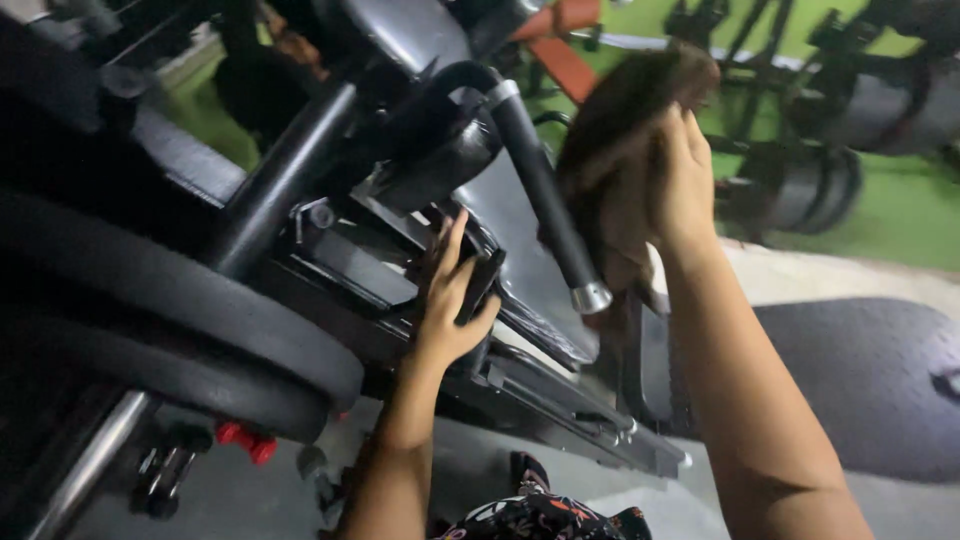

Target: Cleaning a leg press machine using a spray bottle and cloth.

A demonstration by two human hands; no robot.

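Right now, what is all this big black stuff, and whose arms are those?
This picture comes from a camera worn on a person's head, looking down, so the two bare arms belong to that person. The big black thing is an exercise machine in a gym. Its round, heavy weight plates sit at the left, with a small red clip just below them. The left hand rests flat against a dark part of the machine's frame. The right hand holds a brown cloth up beside a padded black handle with a silver end. Behind, there is green floor and more gym machines, a bit blurry. Whether the cloth touches the handle is hard to tell.
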